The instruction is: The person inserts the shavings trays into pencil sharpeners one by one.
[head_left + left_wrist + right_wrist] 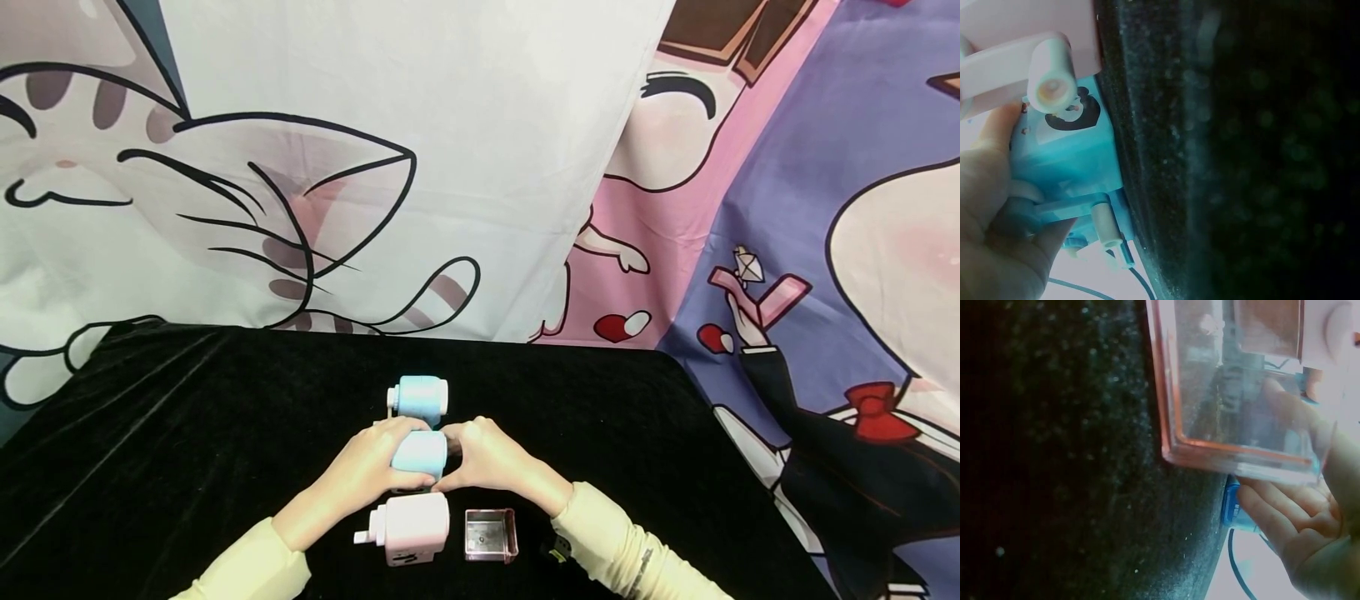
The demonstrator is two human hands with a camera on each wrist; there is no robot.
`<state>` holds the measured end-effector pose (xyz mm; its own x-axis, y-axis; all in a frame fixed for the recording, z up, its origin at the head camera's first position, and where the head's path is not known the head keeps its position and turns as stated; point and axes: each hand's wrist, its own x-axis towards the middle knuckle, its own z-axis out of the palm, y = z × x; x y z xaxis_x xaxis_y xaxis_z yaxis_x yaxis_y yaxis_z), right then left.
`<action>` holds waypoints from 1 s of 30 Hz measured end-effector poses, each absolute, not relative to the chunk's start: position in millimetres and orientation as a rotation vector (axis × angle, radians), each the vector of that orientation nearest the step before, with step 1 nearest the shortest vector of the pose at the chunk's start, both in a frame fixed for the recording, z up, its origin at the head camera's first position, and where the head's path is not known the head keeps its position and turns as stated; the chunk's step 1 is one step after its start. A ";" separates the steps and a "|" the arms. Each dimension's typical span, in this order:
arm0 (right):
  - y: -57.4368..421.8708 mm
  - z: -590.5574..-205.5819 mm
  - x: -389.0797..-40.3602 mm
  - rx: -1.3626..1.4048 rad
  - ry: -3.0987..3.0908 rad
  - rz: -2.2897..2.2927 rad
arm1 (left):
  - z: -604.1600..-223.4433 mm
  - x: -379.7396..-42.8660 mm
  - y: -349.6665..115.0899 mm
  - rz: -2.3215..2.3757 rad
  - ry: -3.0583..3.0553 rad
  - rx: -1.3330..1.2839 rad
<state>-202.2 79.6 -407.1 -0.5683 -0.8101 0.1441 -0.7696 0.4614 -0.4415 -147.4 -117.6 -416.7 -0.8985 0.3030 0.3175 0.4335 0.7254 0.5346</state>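
Now | pale-blue sharpener | rounded, lying sideways | both hands gripping

Place: a staged recording corner, likely indoors in a room
Backdrop: cartoon cat bedsheets hung as a wall
Surface: table under black velvet cloth
Props: small pastel hand-crank pencil sharpeners laid out in a row

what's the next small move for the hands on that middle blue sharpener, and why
Probably pull its drawer out to the right. The left hand grips the light blue plastic crank sharpener and the right hand pinches its right end. The pink sharpener nearby already has a clear pink-rimmed tray lying beside it on the black cloth.
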 end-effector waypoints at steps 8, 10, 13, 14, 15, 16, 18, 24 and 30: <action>80.0 -407.1 -201.9 -1.421 2.609 -0.723 | -415.4 -146.4 -117.5 -0.912 -2.717 -0.590; 80.5 -407.9 -201.8 -1.418 2.610 -0.725 | -415.3 -146.4 -117.5 -0.911 -2.719 -0.595; 81.0 -408.8 -201.3 -1.412 2.612 -0.731 | -415.4 -146.5 -117.7 -0.921 -2.722 -0.600; 81.0 -408.9 -200.9 -1.408 2.611 -0.735 | -415.5 -146.5 -117.8 -0.923 -2.723 -0.601; 81.0 -409.2 -200.6 -1.404 2.611 -0.738 | -415.7 -146.6 -118.0 -0.923 -2.723 -0.603; 81.0 -409.3 -200.1 -1.400 2.611 -0.740 | -415.8 -146.5 -118.1 -0.925 -2.722 -0.603; 81.0 -409.4 -199.2 -1.390 2.610 -0.744 | -416.2 -146.5 -118.4 -0.923 -2.720 -0.606; 81.6 -409.5 -197.9 -1.392 2.624 -0.748 | -417.4 -146.5 -118.7 -0.907 -2.705 -0.619; 82.5 -409.4 -198.6 -1.392 2.624 -0.763 | -416.3 -147.3 -118.8 -0.908 -2.694 -0.630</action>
<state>-198.6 82.5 -409.4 -0.5857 -0.7943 0.1614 -0.7570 0.4650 -0.4590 -147.3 -118.8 -416.3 -0.8813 0.3240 0.3439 0.4661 0.7156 0.5203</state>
